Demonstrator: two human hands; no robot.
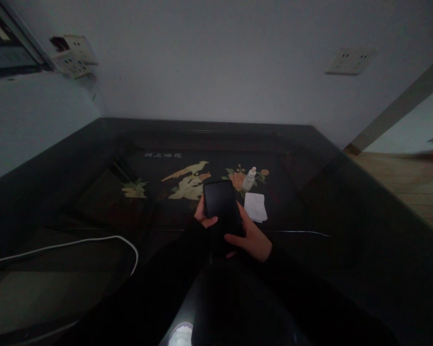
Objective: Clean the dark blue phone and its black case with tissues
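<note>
A black smartphone (222, 204) with a dark screen is held between both hands over the dark table. My left hand (204, 215) grips its left edge, thumb lying over the front. On the lower right side, my right hand (251, 238) is closed around the phone, its thumb also across the front. Just right of the phone lies a folded white cloth or tissue (255, 207). Behind that stands a small clear bottle (249, 179) with a pale narrow top.
The dark glossy table (310, 192) bears a printed bird and flowers and meets the wall behind. A white cable (86, 240) curves across the left side. Wall sockets (350, 61) are at the right, and more sockets (74, 57) at the left corner.
</note>
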